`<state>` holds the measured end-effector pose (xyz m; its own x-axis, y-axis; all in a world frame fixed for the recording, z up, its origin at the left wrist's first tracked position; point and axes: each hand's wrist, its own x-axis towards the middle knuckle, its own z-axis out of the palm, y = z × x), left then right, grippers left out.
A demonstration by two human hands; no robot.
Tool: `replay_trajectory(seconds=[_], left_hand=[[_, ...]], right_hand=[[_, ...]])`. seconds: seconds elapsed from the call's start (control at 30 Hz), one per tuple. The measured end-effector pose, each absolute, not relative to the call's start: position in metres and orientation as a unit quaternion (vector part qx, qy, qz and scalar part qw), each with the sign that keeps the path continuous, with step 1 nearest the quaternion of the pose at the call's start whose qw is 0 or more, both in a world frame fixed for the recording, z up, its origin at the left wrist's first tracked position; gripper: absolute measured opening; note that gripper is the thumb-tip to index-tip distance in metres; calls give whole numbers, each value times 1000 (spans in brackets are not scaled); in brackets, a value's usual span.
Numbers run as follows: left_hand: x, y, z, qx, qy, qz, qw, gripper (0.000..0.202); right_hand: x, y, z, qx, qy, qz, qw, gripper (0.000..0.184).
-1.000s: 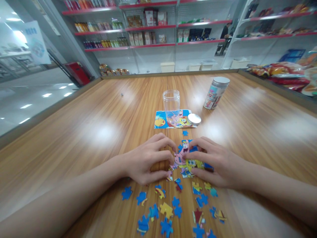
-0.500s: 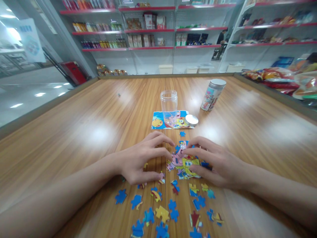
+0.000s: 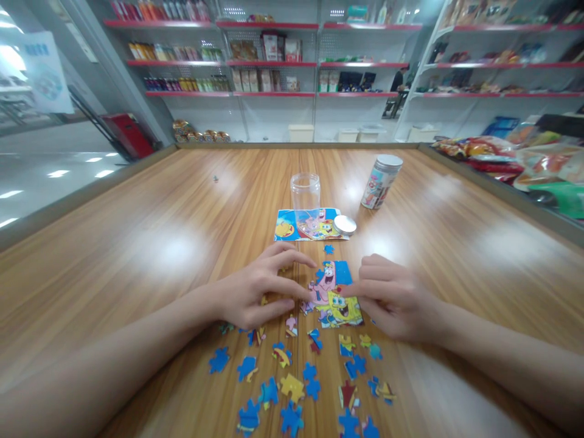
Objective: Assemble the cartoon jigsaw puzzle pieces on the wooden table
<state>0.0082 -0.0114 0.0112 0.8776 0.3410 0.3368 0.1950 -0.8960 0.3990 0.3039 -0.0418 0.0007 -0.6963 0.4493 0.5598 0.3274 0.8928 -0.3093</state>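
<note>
A partly joined jigsaw puzzle lies in front of me, showing a pink figure and a yellow square one on blue. My left hand is at its left side with fingers apart; one fingertip rests at the puzzle's left edge. From the right, my right hand stretches its index finger onto the puzzle near the yellow figure, the other fingers partly curled. Neither hand holds anything that I can see. Loose jigsaw pieces lie spread nearer to me, and a single blue piece sits just beyond the puzzle.
Farther back, a clear plastic jar stands on a printed picture sheet, with a silver lid at its right. A labelled can stands upright behind them. Bagged snacks sit past the table's right edge; stocked shelves line the back.
My right hand has shifted off the puzzle to the right, its index finger now pointing onto it and the others curling. More of the puzzle shows. The left hand has barely moved.
</note>
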Motion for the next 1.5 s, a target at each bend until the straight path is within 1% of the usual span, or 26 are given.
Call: replay_trajectory(seconds=[0.13, 0.33, 0.43, 0.57, 0.6, 0.73, 0.77, 0.83, 1.1, 1.33, 1.5], left_hand=[[9, -12, 9, 952, 144, 208, 170, 35], [5, -9, 5, 926, 180, 237, 231, 53], [4, -9, 5, 929, 179, 228, 231, 49], [6, -10, 5, 933, 182, 218, 222, 30], [7, -11, 4, 932, 183, 220, 223, 30], [12, -11, -2, 932, 176, 234, 212, 68], [13, -11, -4, 935, 174, 233, 204, 73], [15, -11, -5, 940, 173, 226, 189, 77], [14, -12, -1, 944, 167, 212, 192, 70], [8, -16, 12, 958, 139, 185, 169, 48], [8, -21, 22, 960, 154, 150, 178, 35]], right_hand=[[304, -39, -5, -209, -930, 113, 281, 25], [305, -36, -10, -207, -929, 107, 287, 25], [306, -35, -11, -204, -927, 102, 297, 28], [306, -34, -12, -209, -927, 97, 295, 27], [306, -34, -12, -210, -927, 97, 294, 26], [306, -32, -14, -207, -928, 103, 292, 26], [306, -32, -14, -206, -928, 104, 293, 26], [306, -32, -14, -206, -928, 105, 293, 27], [305, -31, -14, -198, -927, 88, 306, 24], [306, -31, -13, -202, -927, 81, 305, 23], [305, -32, -12, -201, -927, 91, 303, 24]])
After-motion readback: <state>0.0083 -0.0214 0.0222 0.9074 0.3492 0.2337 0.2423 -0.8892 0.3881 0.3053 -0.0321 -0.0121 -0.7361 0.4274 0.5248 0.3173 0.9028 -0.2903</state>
